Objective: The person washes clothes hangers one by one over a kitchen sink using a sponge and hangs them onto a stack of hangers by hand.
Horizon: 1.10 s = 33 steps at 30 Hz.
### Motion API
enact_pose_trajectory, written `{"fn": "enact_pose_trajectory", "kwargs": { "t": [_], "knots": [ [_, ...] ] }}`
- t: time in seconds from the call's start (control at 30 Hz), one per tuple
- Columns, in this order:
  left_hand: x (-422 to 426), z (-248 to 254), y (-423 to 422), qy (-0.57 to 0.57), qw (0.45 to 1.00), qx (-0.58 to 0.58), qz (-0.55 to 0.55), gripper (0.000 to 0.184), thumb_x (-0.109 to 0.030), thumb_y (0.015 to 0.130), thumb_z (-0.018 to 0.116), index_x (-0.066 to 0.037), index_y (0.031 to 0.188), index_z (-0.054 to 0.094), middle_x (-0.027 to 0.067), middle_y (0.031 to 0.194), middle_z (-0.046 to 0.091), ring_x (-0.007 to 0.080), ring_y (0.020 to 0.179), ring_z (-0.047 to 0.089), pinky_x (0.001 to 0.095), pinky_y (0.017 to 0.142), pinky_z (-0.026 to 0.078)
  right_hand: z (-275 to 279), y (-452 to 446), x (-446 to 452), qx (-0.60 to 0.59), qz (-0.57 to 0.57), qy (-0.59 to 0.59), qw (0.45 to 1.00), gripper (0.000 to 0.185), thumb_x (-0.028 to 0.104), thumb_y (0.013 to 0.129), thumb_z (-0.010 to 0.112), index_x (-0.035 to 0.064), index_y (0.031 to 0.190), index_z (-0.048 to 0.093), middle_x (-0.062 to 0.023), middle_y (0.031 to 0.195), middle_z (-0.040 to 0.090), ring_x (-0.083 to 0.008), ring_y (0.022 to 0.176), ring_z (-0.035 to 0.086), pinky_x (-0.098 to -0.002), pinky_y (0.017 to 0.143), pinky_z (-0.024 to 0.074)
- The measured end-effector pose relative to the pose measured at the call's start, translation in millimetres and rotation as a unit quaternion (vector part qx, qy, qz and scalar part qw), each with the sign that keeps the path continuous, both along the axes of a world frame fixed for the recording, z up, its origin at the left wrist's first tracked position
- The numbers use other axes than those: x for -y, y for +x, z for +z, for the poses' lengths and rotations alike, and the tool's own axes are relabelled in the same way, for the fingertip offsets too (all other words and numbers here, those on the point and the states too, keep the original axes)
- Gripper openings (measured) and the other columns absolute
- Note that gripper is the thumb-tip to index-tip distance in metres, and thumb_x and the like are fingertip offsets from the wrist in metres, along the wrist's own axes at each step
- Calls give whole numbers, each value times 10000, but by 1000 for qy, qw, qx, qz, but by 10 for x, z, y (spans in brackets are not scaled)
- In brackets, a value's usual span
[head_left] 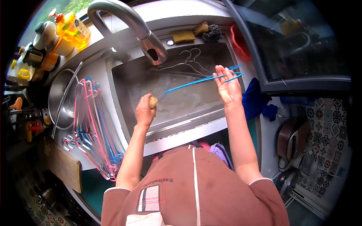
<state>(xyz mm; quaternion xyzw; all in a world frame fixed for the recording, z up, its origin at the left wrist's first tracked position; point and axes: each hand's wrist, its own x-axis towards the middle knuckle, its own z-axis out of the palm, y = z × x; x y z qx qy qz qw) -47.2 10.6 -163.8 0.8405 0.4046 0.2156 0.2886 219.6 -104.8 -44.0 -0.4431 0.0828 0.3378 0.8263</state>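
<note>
Over the right part of the steel sink (135, 113), my right hand (229, 86) holds a blue hanger (192, 82) between its fingers, palm turned up. The hanger stretches leftward above the basin. My left hand (144, 109) is closed around a small tan scrubber (153, 102) near the sink's left front, apart from the hanger. Two metal hangers (185, 62) lie at the back of the basin. Many pink, white and blue hangers (92, 124) are piled on the counter to the left.
A grey faucet (145, 35) arches over the basin. Behind it sit a yellow sponge (183, 36) and a dark scourer (213, 34). A red basin (240, 45) and blue cloth (254, 100) are at right. Soap bottles (73, 31) and a steel bowl (62, 98) stand left.
</note>
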Motion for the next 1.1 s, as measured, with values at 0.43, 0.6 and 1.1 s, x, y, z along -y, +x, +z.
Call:
{"fn": "enact_pose_trajectory", "kwargs": {
  "t": [0.43,0.6,1.1],
  "knots": [
    [-26,740,-258,42,995,65,-69,380,-96,871,527,-65,1242,451,149,1136,557,323,1105,499,377,960,373,50,-569,-21,-44,16,18,999,159,-9,858,523,28,1003,469,-183,1029,593,-304,1039,587,-415,895,493],
    [118,1204,-494,-555,728,401,-33,442,-204,857,593,-52,1250,458,102,1140,575,268,1061,547,364,936,419,98,-759,-123,-71,50,37,996,172,-29,833,517,7,993,468,-252,1057,582,-322,1036,587,-412,890,498],
    [517,1626,-1582,-381,919,87,54,241,-194,926,475,-55,1113,539,106,931,643,211,758,638,325,678,513,369,-1728,-563,90,397,-57,911,339,95,912,498,76,1246,438,-122,1047,598,-194,908,627,-263,737,520]
  ]
}}
